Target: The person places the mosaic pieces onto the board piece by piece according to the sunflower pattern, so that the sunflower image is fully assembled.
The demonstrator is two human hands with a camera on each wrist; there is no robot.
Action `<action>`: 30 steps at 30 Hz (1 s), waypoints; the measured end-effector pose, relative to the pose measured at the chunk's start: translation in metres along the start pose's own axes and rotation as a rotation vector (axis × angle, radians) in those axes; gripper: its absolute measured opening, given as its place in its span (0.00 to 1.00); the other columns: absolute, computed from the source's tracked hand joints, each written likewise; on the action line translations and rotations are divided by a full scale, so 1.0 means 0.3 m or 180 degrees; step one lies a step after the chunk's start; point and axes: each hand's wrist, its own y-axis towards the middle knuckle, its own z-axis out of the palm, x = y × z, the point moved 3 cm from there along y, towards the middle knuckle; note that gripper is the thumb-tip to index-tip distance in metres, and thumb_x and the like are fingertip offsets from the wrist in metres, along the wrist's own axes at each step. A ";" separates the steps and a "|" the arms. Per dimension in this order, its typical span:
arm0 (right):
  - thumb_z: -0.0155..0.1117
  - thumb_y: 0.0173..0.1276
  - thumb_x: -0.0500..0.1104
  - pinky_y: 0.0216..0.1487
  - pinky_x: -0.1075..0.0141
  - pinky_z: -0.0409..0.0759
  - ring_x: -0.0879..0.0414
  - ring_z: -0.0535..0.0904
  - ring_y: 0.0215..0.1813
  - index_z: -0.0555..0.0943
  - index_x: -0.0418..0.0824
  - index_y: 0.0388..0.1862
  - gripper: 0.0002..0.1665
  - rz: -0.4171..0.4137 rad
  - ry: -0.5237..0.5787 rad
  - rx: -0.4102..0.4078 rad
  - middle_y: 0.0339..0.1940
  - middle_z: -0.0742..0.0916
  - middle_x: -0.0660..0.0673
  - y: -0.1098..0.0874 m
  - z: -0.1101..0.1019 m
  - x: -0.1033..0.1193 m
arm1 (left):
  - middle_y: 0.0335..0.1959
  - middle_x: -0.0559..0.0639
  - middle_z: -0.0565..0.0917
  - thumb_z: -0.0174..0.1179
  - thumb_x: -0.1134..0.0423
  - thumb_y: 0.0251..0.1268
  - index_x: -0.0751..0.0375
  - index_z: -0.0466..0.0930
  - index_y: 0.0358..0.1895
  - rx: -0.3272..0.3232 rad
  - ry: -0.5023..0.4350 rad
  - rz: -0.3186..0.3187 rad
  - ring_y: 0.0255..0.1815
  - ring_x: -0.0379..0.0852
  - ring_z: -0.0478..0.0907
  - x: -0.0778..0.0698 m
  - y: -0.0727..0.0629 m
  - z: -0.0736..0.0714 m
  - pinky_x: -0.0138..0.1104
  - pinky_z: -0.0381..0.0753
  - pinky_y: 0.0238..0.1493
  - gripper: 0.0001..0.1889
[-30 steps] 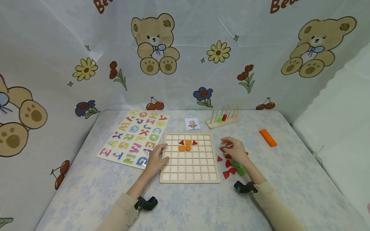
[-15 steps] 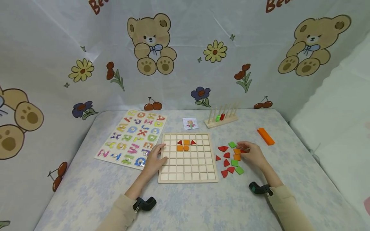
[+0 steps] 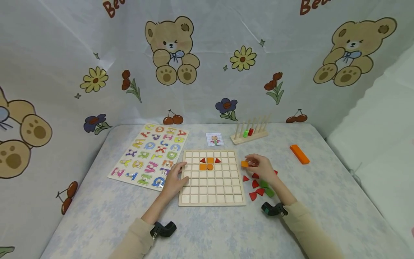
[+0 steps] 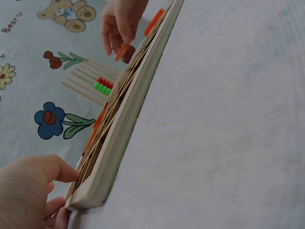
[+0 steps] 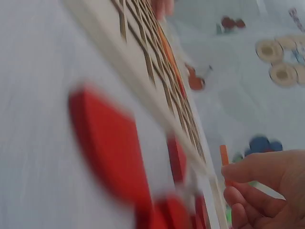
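Note:
My right hand (image 3: pixel 262 169) pinches an orange square tile (image 3: pixel 244 163) between thumb and fingertips, just off the right edge of a wooden grid board (image 3: pixel 211 189). In the right wrist view that tile (image 5: pixel 224 155) is seen edge-on. On the board, two orange squares (image 3: pixel 210 160), an orange disc (image 3: pixel 210 167) and two red triangles (image 3: pixel 218 160) lie in cells of the upper rows. My left hand (image 3: pixel 174 181) holds the board's left edge; the left wrist view has the thumb on top and fingers at the side.
Several red pieces (image 3: pixel 255 184) and green squares (image 3: pixel 269 192) lie right of the board, partly under my right hand. An alphabet puzzle (image 3: pixel 147 156) sits at left. Behind are a pattern card (image 3: pixel 215 139) and a peg stand (image 3: pixel 249 137). An orange bar (image 3: pixel 299 154) lies far right.
Half a second ago my right hand was over the loose tiles at right. It has since moved left toward the board, carrying an orange square. My left hand stays at the board's edge.

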 end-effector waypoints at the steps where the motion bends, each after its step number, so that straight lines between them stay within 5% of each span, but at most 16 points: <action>1: 0.67 0.61 0.28 0.43 0.69 0.82 0.44 0.82 0.44 0.78 0.26 0.56 0.23 -0.0044 0.0035 0.0063 0.48 0.85 0.30 0.013 0.030 0.019 | 0.69 0.61 0.71 0.62 0.70 0.58 0.63 0.71 0.67 -0.0001 -0.0006 -0.0017 0.68 0.61 0.71 0.001 0.000 -0.001 0.48 0.68 0.73 0.30; 11: 0.68 0.57 0.25 0.40 0.69 0.81 0.47 0.82 0.40 0.80 0.27 0.53 0.22 -0.0184 0.0210 0.0372 0.44 0.87 0.32 0.096 0.232 0.123 | 0.69 0.61 0.70 0.62 0.69 0.58 0.63 0.70 0.68 0.0011 -0.0007 -0.0007 0.68 0.61 0.71 -0.005 0.000 -0.003 0.50 0.67 0.73 0.31; 30: 0.68 0.55 0.24 0.39 0.70 0.78 0.51 0.79 0.39 0.82 0.29 0.50 0.21 -0.0163 0.0321 0.0241 0.42 0.87 0.35 0.111 0.289 0.161 | 0.69 0.60 0.71 0.62 0.70 0.59 0.63 0.70 0.68 0.0030 -0.0045 0.0013 0.68 0.60 0.71 -0.002 0.001 -0.001 0.49 0.67 0.73 0.31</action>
